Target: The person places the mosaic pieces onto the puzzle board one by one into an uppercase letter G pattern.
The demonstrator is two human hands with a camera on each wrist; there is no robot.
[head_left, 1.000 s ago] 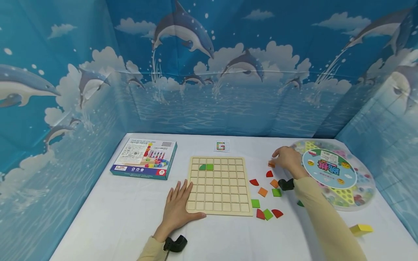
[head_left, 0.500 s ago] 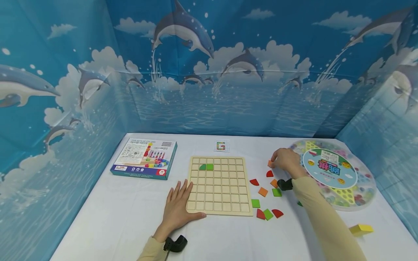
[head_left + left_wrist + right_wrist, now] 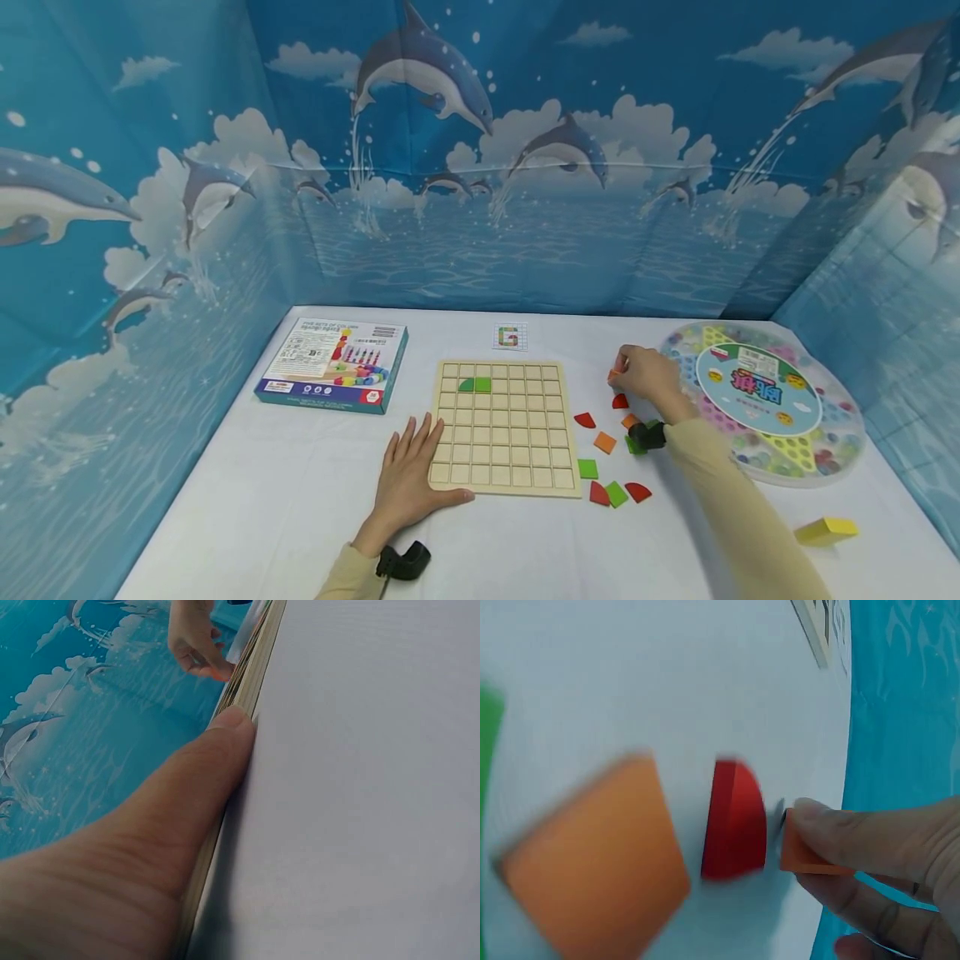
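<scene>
My right hand (image 3: 649, 377) pinches an orange square tile (image 3: 810, 855) between thumb and fingers, just beyond a red quarter-circle tile (image 3: 739, 821). Fingers spread, my left hand (image 3: 408, 473) rests at the near left corner of the wooden grid board (image 3: 498, 487). Its thumb (image 3: 217, 754) lies along the board's near edge in the left wrist view. A dark green quarter-circle tile (image 3: 467, 385) and a light green square tile (image 3: 483, 385) sit side by side in the board's second row.
Loose tiles lie right of the board, among them an orange square (image 3: 604, 442) and a green square (image 3: 588, 469). A pattern card (image 3: 511, 337) is behind the board. A boxed toy (image 3: 332, 365) stands left, a round game case (image 3: 757, 388) right, a yellow block (image 3: 826, 532) nearer.
My right hand has picked up the orange square tile and shifted slightly left and nearer with it. The left hand has stayed in place on the board.
</scene>
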